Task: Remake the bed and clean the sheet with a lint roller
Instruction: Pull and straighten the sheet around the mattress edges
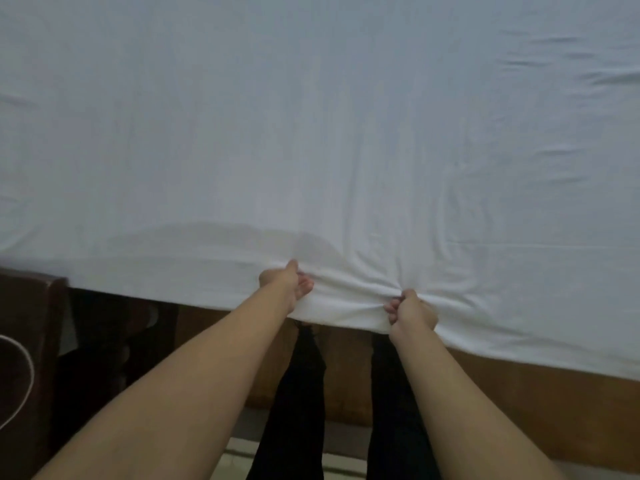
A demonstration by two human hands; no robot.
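White sheet (311, 116) fills most of view, spread flat over bed, mostly smooth w/ light creases at far right and wrinkles fanning out from the near edge where it's gripped. Near edge of sheet hangs over the side of the wooden bed frame (519, 410), brown panel showing below the hem from center to right. No containers in view. Dark wooden furniture piece (31, 341) at left, just beside bed edge, w/ a thin white cord (29, 372) curving across its front; can't tell what the cord belongs to. Person's legs in black pants (294, 410) stand right up against the frame, between the two forearms, pale floor under them at bottom. Both arms reach fwd to the sheet's near edge. Left hand (287, 282) clenched on the sheet hem, fingers curled under fabric, thumb on top, fabric bunched around it. Right hand (412, 311) just to the right, also fisted round a bunch of hem, knuckles up. Hands near each other, a short stretch of hem between them, folded and slightly raised. Lint roller not visible.
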